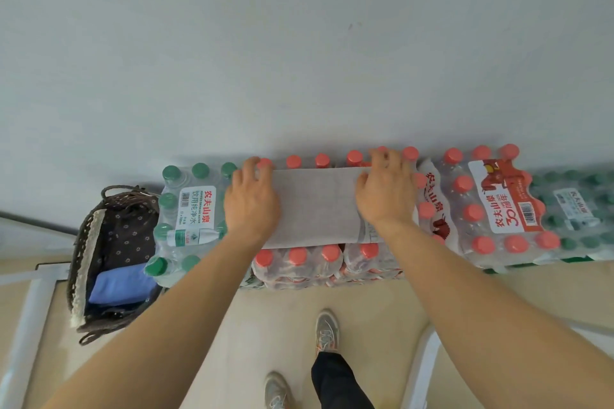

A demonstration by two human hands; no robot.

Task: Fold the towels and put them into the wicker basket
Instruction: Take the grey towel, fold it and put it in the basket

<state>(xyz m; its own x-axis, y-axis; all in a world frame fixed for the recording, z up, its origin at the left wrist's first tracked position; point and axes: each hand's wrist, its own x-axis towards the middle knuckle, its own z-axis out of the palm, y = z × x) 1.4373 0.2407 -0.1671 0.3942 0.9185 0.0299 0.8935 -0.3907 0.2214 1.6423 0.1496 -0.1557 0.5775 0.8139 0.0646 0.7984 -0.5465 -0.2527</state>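
A grey towel point(315, 206) lies folded into a flat band on top of shrink-wrapped packs of red-capped water bottles point(299, 262). My left hand point(251, 199) rests on its left end, fingers curled over the far corner. My right hand point(387, 191) lies on its right end, fingers bent at the far edge. The dark wicker basket point(81, 252) with a flowered lining stands on the floor to the left. A folded blue towel point(121, 284) lies inside it.
Packs of green-capped bottles point(186, 206) sit between the basket and the towel. More red-capped packs point(498, 206) and green-capped packs point(578, 206) extend to the right. A pale wall rises right behind them. My feet point(327, 330) stand on the beige floor, with white frame bars at both sides.
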